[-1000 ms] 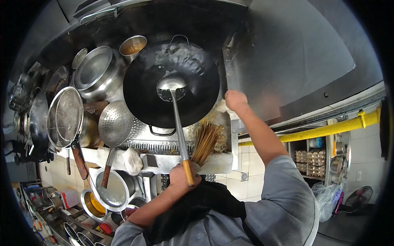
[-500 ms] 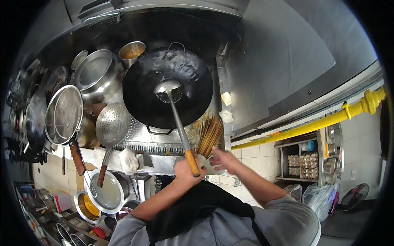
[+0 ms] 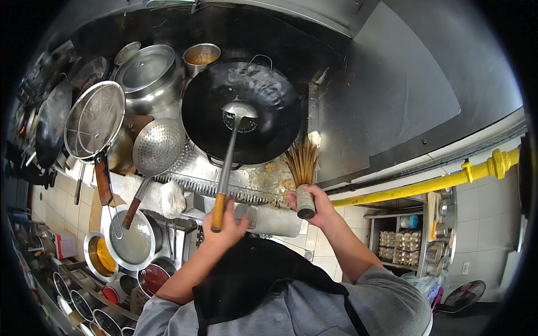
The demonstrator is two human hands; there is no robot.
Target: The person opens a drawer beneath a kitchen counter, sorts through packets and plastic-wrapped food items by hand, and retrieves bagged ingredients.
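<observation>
A metal ladle with a wooden handle end dips its bowl into the black wok, where liquid bubbles at the far side. My left hand has the handle end in its palm, with some fingers spread loosely to the right. Farther right, my right hand is closed around the bound grip of a bamboo wok brush. The brush's bristles point away from me, beside the wok's near right edge. Part of the right palm is hidden behind the grip.
Left of the wok stand a perforated skimmer, a mesh strainer, a lidded pot and a small pot. White cloth lies on the stove edge. A yellow pipe runs along the right. Bowls and containers fill the lower left.
My right hand, open beside the brush before, now grips it, and the brush stands apart from my left hand. My left hand and the ladle handle have swung left. The view has shifted slightly.
</observation>
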